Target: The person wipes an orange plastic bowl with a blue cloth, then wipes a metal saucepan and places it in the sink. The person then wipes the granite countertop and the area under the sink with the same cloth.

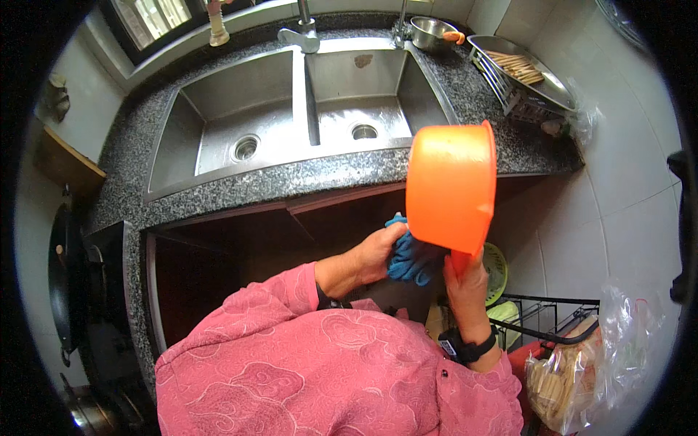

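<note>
My right hand (466, 289) grips the short handle of an orange plastic water ladle (450, 188). The ladle is raised in front of the counter edge, its bottom towards my left and its rim towards the right. In my left hand (376, 250) is a bunched blue cloth (409, 259), close beside the ladle's base. Whether the cloth touches the ladle I cannot tell. Beyond both hands lies a double-bowl stainless steel sink (299, 98), with a drain visible in each bowl.
A faucet (305, 38) rises behind the sink. At the back right are a steel bowl (431, 34) and a metal tray (559, 95) bearing wooden sticks. A black wire rack (545, 305) and a plastic bag (567, 381) stand low at my right. A wok (68, 283) is at far left.
</note>
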### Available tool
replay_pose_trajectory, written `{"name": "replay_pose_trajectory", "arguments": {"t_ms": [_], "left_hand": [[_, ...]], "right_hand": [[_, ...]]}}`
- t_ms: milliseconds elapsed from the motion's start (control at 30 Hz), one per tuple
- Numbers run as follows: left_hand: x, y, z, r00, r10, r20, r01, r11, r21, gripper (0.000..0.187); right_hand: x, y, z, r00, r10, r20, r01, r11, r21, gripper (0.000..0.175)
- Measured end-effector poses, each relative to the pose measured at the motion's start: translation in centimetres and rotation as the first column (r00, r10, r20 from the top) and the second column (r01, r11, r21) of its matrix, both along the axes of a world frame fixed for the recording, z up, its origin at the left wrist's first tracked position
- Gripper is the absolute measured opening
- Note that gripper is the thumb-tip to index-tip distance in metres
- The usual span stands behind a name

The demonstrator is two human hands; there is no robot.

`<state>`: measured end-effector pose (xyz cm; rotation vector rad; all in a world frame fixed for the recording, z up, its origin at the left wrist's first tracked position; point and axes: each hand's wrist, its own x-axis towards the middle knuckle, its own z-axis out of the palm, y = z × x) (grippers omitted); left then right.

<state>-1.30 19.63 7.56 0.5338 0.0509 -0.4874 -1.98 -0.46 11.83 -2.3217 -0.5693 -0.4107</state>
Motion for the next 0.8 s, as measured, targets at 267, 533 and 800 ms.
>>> {"name": "replay_pose_trajectory", "arguments": {"t_ms": [267,533,800], "left_hand": [[-1.6,3.5,7.6,0.923,-0.064,0.38,-0.132,0.874,0.468,0.04],[-0.9,7.8,11.7,0.48,0.138,0.867,-0.832,0.387,0.399,0.05],[0.9,6.8,6.0,0.623,0.219,0.75,-0.755,-0.08,0.651,0.048]], "right_hand": [[2.4,2.1,2.8,0.997,0.021,0.07,-0.005,0.974,-0.226,0.047],[1.1,2.9,2.6,0.988,0.146,0.049,-0.131,0.965,-0.227,0.05],[0.3,2.8,3.6,0.978,0.207,-0.019,-0.207,0.978,-0.032,0.058]]}}
